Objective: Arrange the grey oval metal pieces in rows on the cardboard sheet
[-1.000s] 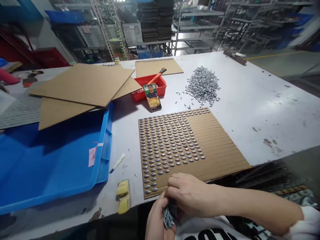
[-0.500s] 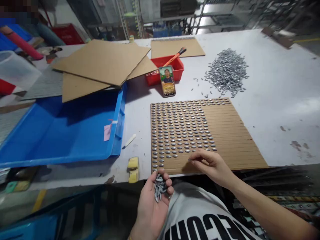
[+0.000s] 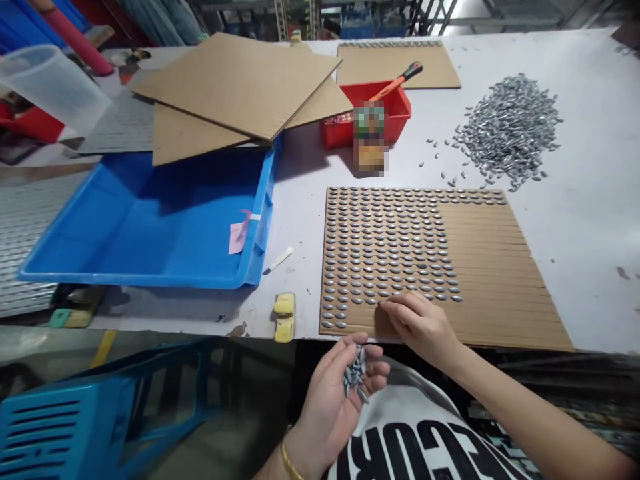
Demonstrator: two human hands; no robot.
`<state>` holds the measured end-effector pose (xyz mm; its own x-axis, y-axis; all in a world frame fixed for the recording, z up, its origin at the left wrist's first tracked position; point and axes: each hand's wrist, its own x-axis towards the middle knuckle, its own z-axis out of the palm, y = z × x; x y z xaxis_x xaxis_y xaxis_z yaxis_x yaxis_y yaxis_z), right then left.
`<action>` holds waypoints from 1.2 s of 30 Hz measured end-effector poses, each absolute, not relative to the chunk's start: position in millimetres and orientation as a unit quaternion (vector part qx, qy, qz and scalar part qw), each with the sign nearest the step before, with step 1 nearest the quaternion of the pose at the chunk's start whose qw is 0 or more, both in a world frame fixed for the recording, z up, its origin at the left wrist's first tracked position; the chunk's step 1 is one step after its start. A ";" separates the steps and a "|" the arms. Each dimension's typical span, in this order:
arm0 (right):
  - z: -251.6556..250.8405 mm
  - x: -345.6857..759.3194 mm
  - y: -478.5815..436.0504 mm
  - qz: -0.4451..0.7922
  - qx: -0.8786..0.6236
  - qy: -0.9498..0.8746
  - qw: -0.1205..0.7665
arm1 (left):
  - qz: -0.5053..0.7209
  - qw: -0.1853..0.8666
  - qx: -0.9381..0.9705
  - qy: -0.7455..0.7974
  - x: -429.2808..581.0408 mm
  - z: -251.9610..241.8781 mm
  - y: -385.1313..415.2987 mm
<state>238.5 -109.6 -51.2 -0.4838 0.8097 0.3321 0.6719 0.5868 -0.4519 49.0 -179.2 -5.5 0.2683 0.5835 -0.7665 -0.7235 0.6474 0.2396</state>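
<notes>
My left hand is cupped palm up below the board's front edge, with a small heap of grey spindle-shaped metal pieces in it. Thumb and forefinger of my right hand are pinched together at the board's surface, beside the end of a short row. A dark bit shows at these fingertips, mostly hidden; it looks like one of the same pieces. The brown cardboard sheet lies flat on the table, its ruled lines running across. Even rows of metal pieces cover its left part and top edge.
A large pile of loose pieces lies at the back right. Behind the board stand a red bin with an orange-handled tool and a phone. Left are a blue tray, stacked cardboard, a small blade and yellow blocks.
The view has shifted, so the table things sit further right. My right fingertips have moved up the board to the end of the short row. My left hand still holds its heap.
</notes>
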 end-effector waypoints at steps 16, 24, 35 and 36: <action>-42.7 240.9 -107.4 0.143 -0.454 -0.849 0.230 | 0.419 0.799 -0.046 0.429 57.3 -3.2 -163.1; 0.8 230.1 -115.2 0.297 -0.401 -0.830 0.250 | 0.435 0.796 -0.002 0.421 66.9 -1.2 -155.8; -2.6 222.4 -117.7 0.314 -0.360 -0.822 0.310 | 0.441 0.793 -0.125 0.403 80.1 -7.8 -156.2; -1.7 222.9 -120.2 0.334 -0.359 -0.811 0.318 | 0.436 0.793 -0.129 0.405 80.2 -6.0 -154.8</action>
